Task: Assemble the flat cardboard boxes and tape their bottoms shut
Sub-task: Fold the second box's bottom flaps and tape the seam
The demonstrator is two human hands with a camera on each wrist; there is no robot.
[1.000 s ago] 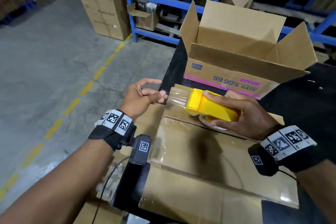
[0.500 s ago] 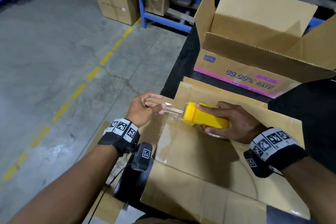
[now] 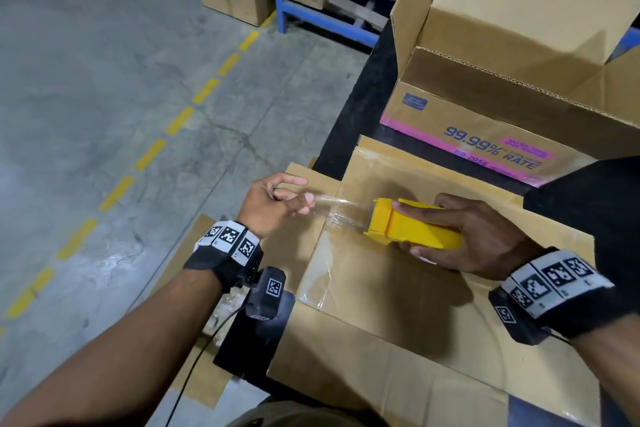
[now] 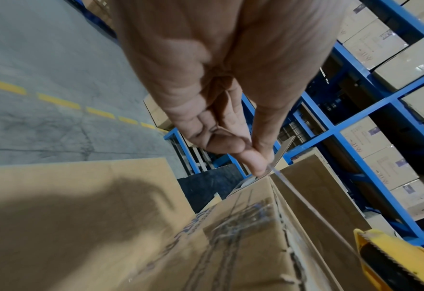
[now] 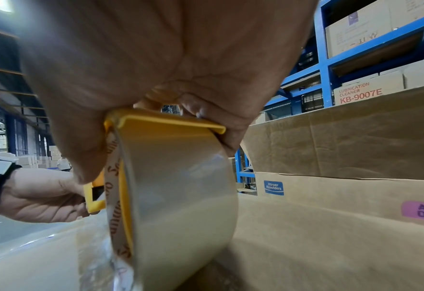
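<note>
Cardboard box (image 3: 433, 315), plain brown, lies with its closed flaps uppermost on a black table (image 3: 588, 204), its near-left corner overhanging the table edge; clear glossy tape already lines a flap seam on its left part. Second box (image 3: 519, 80), standing open with flaps raised, sits just behind it on the same table, printed "99.99% RATE" over a pink band. Tape dispenser (image 3: 412, 229), yellow plastic, loaded with a clear roll, is above the first box's top face; the right hand (image 3: 485, 236) wraps it, fingers curled over the body. A strip of clear tape (image 3: 343, 204) runs taut from the dispenser's mouth leftward to the left hand (image 3: 273, 204), which pinches the free end between thumb and fingertips beyond the box's left edge. Surroundings: grey concrete floor (image 3: 104, 97) with a dashed yellow line (image 3: 149, 156); blue steel racking (image 3: 332, 24) holding stacked cartons.
</note>
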